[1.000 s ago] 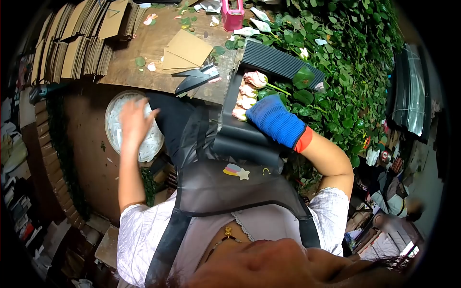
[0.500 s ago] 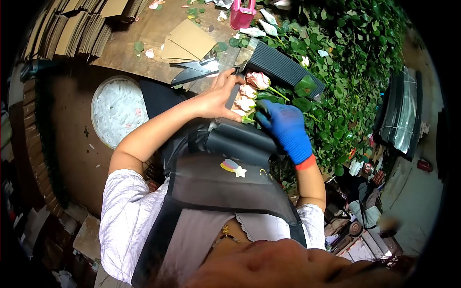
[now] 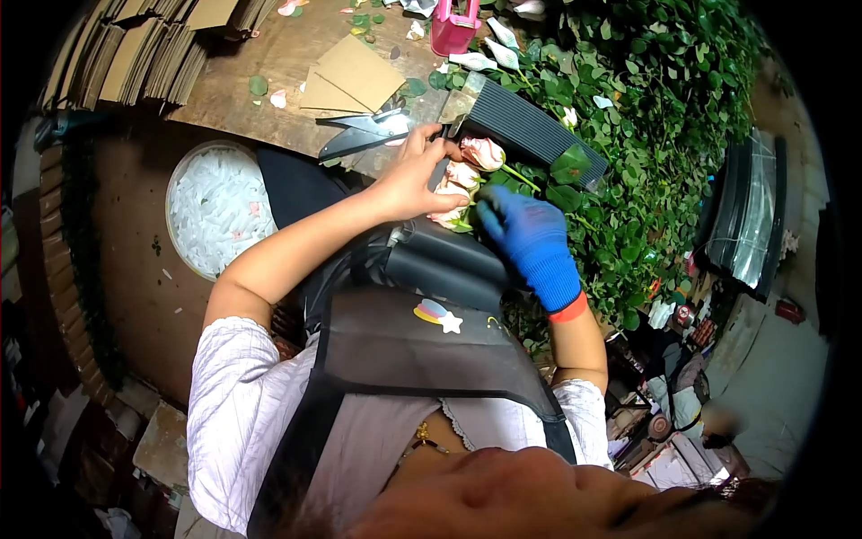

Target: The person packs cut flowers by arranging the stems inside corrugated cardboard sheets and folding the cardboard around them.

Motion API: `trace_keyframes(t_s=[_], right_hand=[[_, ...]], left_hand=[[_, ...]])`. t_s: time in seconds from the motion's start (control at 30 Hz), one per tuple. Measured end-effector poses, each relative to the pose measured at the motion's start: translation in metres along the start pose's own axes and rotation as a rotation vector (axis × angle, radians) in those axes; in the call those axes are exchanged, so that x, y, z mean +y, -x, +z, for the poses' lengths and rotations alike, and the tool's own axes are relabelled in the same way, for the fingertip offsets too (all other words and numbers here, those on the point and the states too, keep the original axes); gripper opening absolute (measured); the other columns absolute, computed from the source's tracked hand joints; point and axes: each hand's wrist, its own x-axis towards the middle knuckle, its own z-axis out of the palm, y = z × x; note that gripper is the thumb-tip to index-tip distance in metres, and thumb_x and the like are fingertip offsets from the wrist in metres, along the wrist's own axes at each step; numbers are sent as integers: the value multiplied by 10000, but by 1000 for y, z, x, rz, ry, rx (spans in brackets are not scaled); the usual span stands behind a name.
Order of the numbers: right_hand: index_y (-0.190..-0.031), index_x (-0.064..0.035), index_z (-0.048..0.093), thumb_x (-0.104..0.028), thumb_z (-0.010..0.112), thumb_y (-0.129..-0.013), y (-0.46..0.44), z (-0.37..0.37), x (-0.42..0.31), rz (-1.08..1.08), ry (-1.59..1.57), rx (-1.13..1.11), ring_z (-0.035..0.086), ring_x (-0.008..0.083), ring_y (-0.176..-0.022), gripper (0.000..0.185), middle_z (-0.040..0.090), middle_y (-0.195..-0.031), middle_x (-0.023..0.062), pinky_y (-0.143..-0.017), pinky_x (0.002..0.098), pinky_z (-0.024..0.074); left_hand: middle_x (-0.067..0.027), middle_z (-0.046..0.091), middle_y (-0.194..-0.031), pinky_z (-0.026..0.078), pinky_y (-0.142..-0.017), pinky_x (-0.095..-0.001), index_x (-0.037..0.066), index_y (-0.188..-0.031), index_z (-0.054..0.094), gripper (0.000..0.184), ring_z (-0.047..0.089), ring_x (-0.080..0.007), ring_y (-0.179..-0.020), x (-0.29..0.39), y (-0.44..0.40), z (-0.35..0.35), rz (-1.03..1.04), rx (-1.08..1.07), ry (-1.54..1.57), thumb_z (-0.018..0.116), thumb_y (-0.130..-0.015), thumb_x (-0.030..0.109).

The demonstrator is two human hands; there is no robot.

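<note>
Pale pink roses (image 3: 483,154) lie in a short row, heads to the left and stems to the right. My bare left hand (image 3: 415,180) curves around the heads from the left, its fingers at the upper end and its thumb pressed over the lower blooms. Across from it, my right hand (image 3: 528,225), in a blue knit glove, is closed beside the lower stems; its fingertips point at the blooms and what they hold is hidden. A ridged black strip (image 3: 534,126) lies just above the roses. Dark rolled padding (image 3: 453,259) sits below them, over my lap.
Scissors (image 3: 364,135) and brown card pieces (image 3: 355,76) lie on the wooden table (image 3: 242,67). A pink holder (image 3: 454,29) stands behind. Leafy stems (image 3: 642,171) are heaped on the right. A round tub of white scraps (image 3: 218,211) is at lower left, stacked cardboard (image 3: 135,58) at upper left.
My left thumb has moved up from under the lowest rose onto the blooms, and the lower roses sit closer together. My right hand has shifted only slightly.
</note>
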Motion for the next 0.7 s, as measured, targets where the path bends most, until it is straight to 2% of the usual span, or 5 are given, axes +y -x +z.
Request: trace_keyframes(t_s=[0.17, 0.27, 0.47, 0.6, 0.7], right_hand=[[-1059, -121, 584, -328, 603, -944, -17, 22, 5, 26, 19, 93, 691, 324, -730, 237, 690, -781, 109, -622, 452, 525], [-1167, -142, 591, -329, 588, -969, -18, 16, 2, 17, 142, -124, 685, 344, -756, 273, 696, -837, 131, -634, 455, 525], [-1321, -154, 561, -348, 586, -982, 1, 8, 2, 180, 44, 157, 680, 344, -694, 392, 692, -783, 133, -605, 445, 527], [-1169, -144, 593, -409, 552, -978, -19, 11, 10, 150, 45, 114, 698, 317, -717, 329, 713, -816, 118, -624, 443, 550], [-1043, -170, 621, -373, 595, -952, -28, 19, 26, 62, -11, 183, 692, 316, -734, 224, 706, -802, 94, -621, 451, 537]], left_hand=[[-310, 279, -1489, 308, -1149, -522, 152, -1269, 578, 638, 274, -494, -1420, -4, 2, 6, 12, 4, 71, 850, -743, 391], [-300, 293, -1473, 301, -1153, -510, 161, -1217, 632, 526, 258, -468, -1423, -2, 1, 9, -39, 4, 77, 842, -775, 354], [-294, 321, -1465, 308, -1144, -508, 153, -1071, 732, 353, 272, -449, -1432, 4, -1, 18, -49, 118, 55, 840, -784, 328], [-299, 354, -1453, 305, -1148, -502, 167, -1051, 748, 334, 284, -450, -1429, 7, -2, 17, -58, 125, 16, 844, -775, 328], [-285, 380, -1408, 272, -1161, -494, 152, -1238, 642, 526, 291, -452, -1404, 0, -2, 19, -18, 146, 30, 832, -782, 330]])
